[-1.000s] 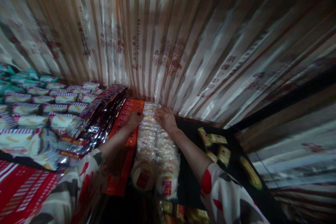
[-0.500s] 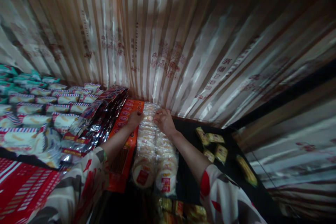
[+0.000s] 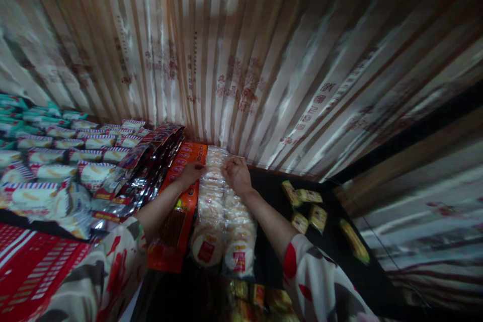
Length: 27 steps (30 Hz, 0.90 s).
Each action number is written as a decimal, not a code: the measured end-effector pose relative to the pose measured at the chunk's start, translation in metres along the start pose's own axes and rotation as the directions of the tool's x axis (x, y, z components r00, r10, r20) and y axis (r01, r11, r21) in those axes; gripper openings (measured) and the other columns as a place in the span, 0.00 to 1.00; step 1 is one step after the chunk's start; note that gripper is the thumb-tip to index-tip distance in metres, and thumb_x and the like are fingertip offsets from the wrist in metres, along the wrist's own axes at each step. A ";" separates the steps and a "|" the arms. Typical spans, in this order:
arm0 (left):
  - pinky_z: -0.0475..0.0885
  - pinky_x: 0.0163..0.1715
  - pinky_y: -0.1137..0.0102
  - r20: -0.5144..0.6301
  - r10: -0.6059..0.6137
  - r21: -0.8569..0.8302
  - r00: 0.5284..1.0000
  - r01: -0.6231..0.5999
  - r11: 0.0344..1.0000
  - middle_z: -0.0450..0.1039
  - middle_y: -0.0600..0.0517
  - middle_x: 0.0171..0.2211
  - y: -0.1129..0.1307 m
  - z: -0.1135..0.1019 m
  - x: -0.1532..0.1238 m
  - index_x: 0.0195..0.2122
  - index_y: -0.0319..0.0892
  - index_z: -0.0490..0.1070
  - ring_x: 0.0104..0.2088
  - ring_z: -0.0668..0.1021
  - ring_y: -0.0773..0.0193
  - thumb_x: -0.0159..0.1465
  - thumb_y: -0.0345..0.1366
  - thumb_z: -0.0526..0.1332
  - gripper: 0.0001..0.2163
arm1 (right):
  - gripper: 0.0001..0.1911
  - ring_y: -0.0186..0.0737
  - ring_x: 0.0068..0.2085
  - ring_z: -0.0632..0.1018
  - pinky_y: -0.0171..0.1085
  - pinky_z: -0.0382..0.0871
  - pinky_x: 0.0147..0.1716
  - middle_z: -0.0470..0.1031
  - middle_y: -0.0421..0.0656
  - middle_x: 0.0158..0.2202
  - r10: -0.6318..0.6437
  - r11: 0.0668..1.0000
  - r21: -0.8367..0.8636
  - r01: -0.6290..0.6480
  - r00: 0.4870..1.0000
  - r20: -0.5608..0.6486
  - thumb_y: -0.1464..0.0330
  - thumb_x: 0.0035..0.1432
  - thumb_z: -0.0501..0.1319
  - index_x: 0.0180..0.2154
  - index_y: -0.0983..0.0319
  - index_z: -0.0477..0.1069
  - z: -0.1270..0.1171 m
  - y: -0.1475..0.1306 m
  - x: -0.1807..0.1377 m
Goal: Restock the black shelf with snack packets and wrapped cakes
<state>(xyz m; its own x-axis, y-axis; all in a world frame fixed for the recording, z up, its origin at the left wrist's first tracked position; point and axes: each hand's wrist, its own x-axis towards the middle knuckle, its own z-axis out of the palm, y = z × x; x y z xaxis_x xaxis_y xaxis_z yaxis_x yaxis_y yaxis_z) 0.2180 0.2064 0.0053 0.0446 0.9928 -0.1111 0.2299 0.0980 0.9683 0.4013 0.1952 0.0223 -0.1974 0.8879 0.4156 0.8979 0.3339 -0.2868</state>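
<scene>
Head view: striped curtain [image 3: 241, 60] fills the back, shiny, hanging down to the shelf edge. Black shelf [image 3: 332, 241] runs below it. Far left, rows of striped snack bags [image 3: 49, 171], then dark foil packs [image 3: 147, 161] leaning in a row, then orange packs [image 3: 181, 196] lying flat. Centre, two rows of clear cracker packs [image 3: 222, 216], stacked end to end from the curtain toward the camera, red labels on the near ones, touching the orange packs on their left side. Right of them, apart, small yellow packets [image 3: 309, 206] scattered on the shelf. Left hand [image 3: 191, 171] rests on the seam between orange packs and cracker packs, fingers curled down on the far end; whether it actually grips, cannot tell. Right hand [image 3: 236, 172] sits on top of the far cracker packs, fingers bent and pressing, closed loosely on the wrapping. Both sleeves floral.
</scene>
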 end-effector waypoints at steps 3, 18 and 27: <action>0.65 0.27 0.74 -0.012 0.037 0.022 0.999 -0.037 0.999 0.71 0.54 0.21 0.000 0.002 0.000 0.24 0.38 0.71 0.24 0.71 0.69 0.50 0.32 0.61 0.03 | 0.06 0.45 0.43 0.67 0.42 0.62 0.47 0.72 0.47 0.35 0.022 1.000 -0.010 -0.022 1.000 0.008 0.72 0.54 0.57 0.27 0.62 0.72 0.001 0.000 0.000; 0.63 0.27 0.74 -0.120 0.024 0.178 0.992 -0.003 0.984 0.70 0.55 0.21 -0.003 0.010 0.008 0.23 0.40 0.70 0.27 0.72 0.66 0.51 0.31 0.59 0.02 | 0.06 0.43 0.45 0.68 0.42 0.64 0.46 0.72 0.45 0.38 -0.097 0.985 0.146 0.087 0.993 0.062 0.65 0.54 0.62 0.31 0.58 0.77 -0.008 0.006 -0.008; 0.64 0.28 0.74 -0.117 -0.003 0.145 0.993 0.020 0.989 0.70 0.55 0.21 0.001 0.011 0.009 0.23 0.39 0.69 0.26 0.72 0.68 0.51 0.30 0.60 0.01 | 0.02 0.41 0.43 0.70 0.40 0.65 0.45 0.73 0.44 0.35 -0.115 0.978 0.185 0.091 0.986 0.124 0.69 0.50 0.66 0.27 0.60 0.76 -0.005 0.002 -0.005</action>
<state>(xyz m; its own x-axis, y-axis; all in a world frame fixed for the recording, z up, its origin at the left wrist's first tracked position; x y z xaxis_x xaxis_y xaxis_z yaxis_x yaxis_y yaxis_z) 0.2289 0.2147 0.0027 -0.0705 0.9937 -0.0869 0.3689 0.1069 0.9233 0.4059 0.1896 0.0234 -0.3469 0.8758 0.3356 0.7876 0.4663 -0.4027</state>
